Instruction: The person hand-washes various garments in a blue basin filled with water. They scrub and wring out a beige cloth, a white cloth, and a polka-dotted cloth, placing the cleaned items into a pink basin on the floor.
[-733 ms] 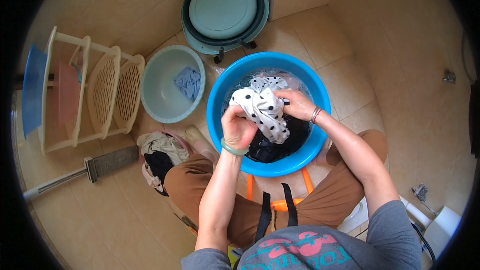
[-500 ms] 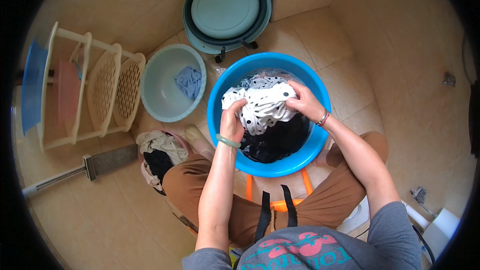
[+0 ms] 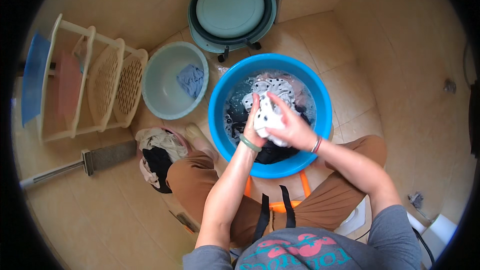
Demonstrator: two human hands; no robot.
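Over the blue basin (image 3: 215, 125), a bunched white garment with black dots (image 3: 265, 119) is pressed between my two hands. My left hand (image 3: 253, 124), with a green bangle at its wrist, lies against its left side. From the right, my right hand (image 3: 294, 129) wraps round it, fingers bent. The rest of the dotted cloth (image 3: 280, 89) trails away from me into the soapy water. Black cloth (image 3: 274, 154) lies in the water under my hands, and pinkish cloth shows at the basin's right side.
A pale green basin (image 3: 159, 105) holding a blue cloth (image 3: 191, 81) stands to the left. Nearer are a pile of clothes (image 3: 162, 150) and a long-handled brush-like tool (image 3: 112, 158). A cream rack (image 3: 102, 87) is far left; a folded green tub (image 3: 230, 7) leans behind.
My hands have come together and gathered the dotted garment into a bunch, where before they held it spread apart. Part of it has dropped into the water.
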